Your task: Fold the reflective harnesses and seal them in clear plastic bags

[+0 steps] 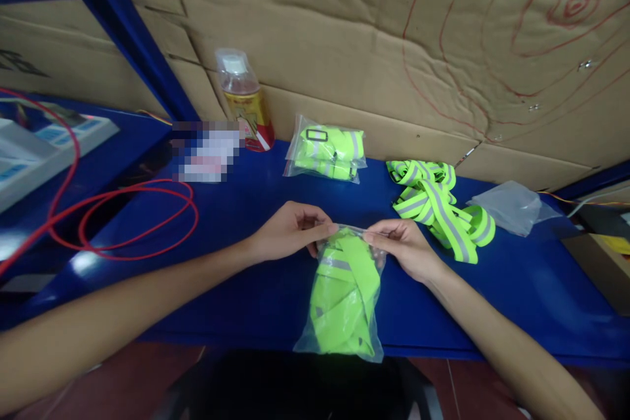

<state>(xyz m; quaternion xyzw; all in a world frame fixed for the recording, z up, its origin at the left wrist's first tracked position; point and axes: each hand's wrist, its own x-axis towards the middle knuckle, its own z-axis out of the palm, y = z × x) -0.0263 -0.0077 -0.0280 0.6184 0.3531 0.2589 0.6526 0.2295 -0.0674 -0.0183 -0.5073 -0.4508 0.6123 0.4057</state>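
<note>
A clear plastic zip bag (305, 335) hangs near the front edge of the blue table, its mouth towards the back. Inside it lies a folded neon-yellow reflective strap (339, 302) with grey stripes. My left hand (290, 231) pinches the left corner of the bag's mouth between thumb and fingers. At the right corner, my right hand (406, 246) pinches the same top edge. Behind them are stacked bagged straps (335, 151), one showing a black buckle. To the right, loose reflective straps (440, 203) lie in a tangled heap.
An empty plastic bag (516, 207) lies right of the loose straps. A yellow-and-red bottle (246, 105) stands against the cardboard wall (319, 33). Red cable (142, 187) loops across the left side, near a white power strip (54, 144). A cardboard box (595, 269) sits far right.
</note>
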